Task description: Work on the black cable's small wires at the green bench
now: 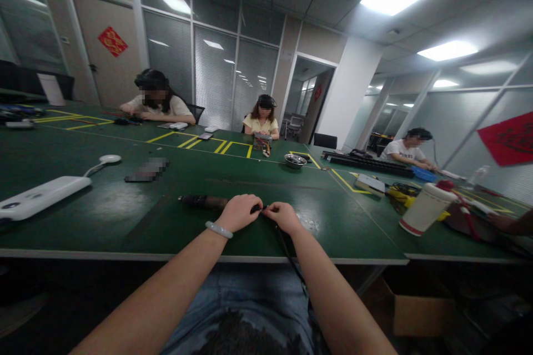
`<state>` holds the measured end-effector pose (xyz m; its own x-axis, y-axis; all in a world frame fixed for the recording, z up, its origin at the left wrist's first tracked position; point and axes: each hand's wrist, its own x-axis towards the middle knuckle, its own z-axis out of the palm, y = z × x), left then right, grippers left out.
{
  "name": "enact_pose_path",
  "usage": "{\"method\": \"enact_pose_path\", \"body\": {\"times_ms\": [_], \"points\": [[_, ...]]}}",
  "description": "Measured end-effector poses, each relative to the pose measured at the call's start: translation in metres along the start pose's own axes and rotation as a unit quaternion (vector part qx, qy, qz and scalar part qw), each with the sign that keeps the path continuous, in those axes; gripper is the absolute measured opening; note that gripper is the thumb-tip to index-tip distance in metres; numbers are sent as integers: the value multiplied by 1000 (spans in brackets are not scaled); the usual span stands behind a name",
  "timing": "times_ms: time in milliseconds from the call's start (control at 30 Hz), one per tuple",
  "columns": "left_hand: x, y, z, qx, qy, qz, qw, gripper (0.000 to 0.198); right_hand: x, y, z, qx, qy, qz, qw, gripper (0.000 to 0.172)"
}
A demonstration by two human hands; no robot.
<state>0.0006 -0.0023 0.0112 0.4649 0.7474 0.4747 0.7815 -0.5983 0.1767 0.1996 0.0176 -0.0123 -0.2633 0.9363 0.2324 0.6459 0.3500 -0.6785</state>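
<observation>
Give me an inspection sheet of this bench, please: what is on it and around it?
Surface: green table, marked with yellow lines.
Job's things: black cable, pinched between both hands; dark cylinder lying beside the left hand.
Clutter: white flat device, white round puck on a cord, metal bowl, white bottle with a red cap.
Hands: left hand and right hand close together, both closed on the cable.
Cables: the black cable drops over the table's near edge.
Surroundings: three other people seated at work; cardboard box below the table.
</observation>
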Motion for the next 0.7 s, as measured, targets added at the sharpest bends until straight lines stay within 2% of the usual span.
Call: {"method": "enact_pose_path", "body": {"times_ms": [700], "points": [[-1,0,0,4,8,-8,1000,19,-2,-3,-1,4,3,1,1000,27]]}}
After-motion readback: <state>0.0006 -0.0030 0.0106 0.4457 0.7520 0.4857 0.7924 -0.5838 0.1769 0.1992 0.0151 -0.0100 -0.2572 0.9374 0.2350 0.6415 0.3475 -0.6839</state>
